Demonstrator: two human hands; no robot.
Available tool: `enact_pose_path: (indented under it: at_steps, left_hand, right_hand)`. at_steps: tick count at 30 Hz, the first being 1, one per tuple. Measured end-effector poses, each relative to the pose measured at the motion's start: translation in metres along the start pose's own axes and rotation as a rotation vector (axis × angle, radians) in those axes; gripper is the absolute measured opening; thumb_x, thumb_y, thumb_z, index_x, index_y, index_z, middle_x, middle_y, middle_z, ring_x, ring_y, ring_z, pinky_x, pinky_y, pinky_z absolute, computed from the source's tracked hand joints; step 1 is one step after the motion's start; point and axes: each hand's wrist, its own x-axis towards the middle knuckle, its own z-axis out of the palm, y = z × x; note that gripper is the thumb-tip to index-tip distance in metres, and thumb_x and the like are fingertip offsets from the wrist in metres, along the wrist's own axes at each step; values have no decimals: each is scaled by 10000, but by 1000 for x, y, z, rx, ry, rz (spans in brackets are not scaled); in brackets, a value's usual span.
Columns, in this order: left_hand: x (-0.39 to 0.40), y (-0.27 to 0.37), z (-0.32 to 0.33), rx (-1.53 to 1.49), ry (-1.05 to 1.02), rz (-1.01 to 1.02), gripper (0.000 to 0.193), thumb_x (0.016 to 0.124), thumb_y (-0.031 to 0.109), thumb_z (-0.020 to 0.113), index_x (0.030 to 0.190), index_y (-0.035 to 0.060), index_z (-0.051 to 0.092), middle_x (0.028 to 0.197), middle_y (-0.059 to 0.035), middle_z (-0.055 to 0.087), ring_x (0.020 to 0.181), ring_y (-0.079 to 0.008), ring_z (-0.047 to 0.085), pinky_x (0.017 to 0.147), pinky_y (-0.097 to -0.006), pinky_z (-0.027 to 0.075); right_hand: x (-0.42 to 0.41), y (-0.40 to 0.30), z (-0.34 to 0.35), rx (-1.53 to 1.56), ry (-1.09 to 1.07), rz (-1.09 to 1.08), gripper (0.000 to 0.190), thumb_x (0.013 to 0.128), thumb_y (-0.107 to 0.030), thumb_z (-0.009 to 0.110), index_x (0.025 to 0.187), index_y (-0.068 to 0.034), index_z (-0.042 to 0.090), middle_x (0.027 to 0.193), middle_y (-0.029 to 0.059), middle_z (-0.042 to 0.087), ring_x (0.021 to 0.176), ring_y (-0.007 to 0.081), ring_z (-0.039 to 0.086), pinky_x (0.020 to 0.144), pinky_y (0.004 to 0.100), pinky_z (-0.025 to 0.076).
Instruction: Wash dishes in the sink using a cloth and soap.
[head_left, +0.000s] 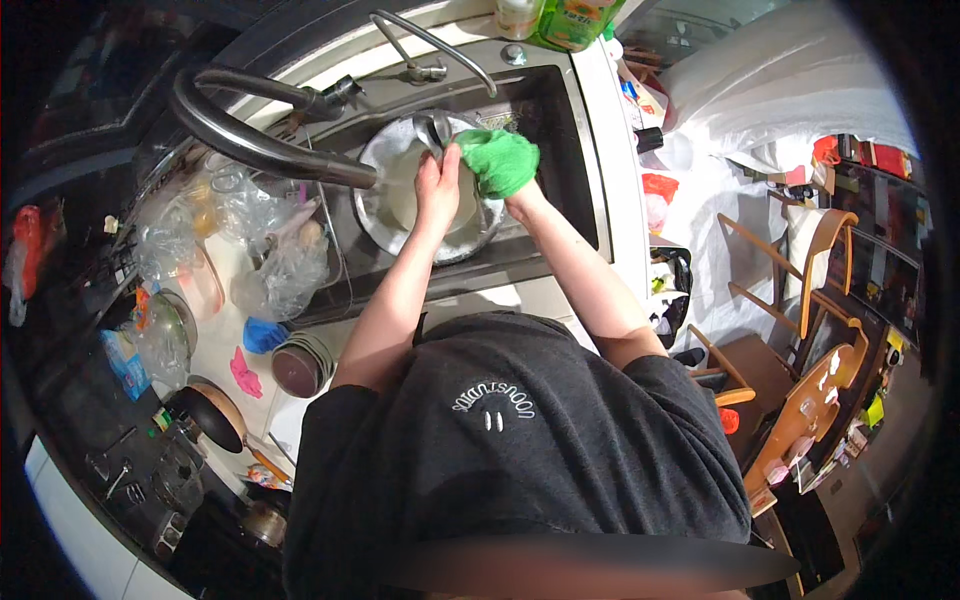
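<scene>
A green cloth (501, 160) covers most of my right hand (517, 196), above the right side of a round metal basin (367, 217). My left hand (439, 180) holds a shiny metal utensil (430, 133), perhaps a spoon or ladle, whose rounded end shows past the fingers. The cloth lies against the fingers of my left hand. Cloudy water (397, 196) with foam round its edge fills part of the basin, which stands in a dark sink (566, 150). From the left, a thick curved faucet (300, 161) reaches over the basin's rim.
A thinner faucet (450, 49) and a green bottle (574, 22) stand behind the sink. Clear plastic bags (289, 274), stacked bowls (300, 367), a blue cloth-like item (262, 335) and a frying pan (214, 420) are on the left counter. Wooden chairs (814, 262) stand at the right.
</scene>
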Motion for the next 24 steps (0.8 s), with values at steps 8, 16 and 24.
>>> enact_pose_path:
  at_steps: [8,16,24]
  left_hand:
    - [16,7,15,-365,57,-200,209,859,154,615,994,-4,617,899,-27,643,799,-91,573,732,-244,441]
    - [27,-8,-12,-442,153,-526,234,849,306,631,853,89,543,588,65,431,451,-33,345,399,-199,276]
    - [21,-42,-22,-237,39,-566,271,915,342,503,939,83,582,649,3,521,509,-77,425,446,-259,341]
  right_hand:
    - [-5,4,-2,-35,-92,176,172,814,-161,626,970,-94,599,858,0,590,759,87,536,637,268,445]
    - [-53,2,-35,-17,-183,435,276,813,-163,635,1069,-85,564,900,23,612,774,117,592,642,259,486]
    - [-58,-39,-81,-592,-240,-71,234,796,-95,639,1018,-44,589,920,46,613,792,120,591,689,261,498]
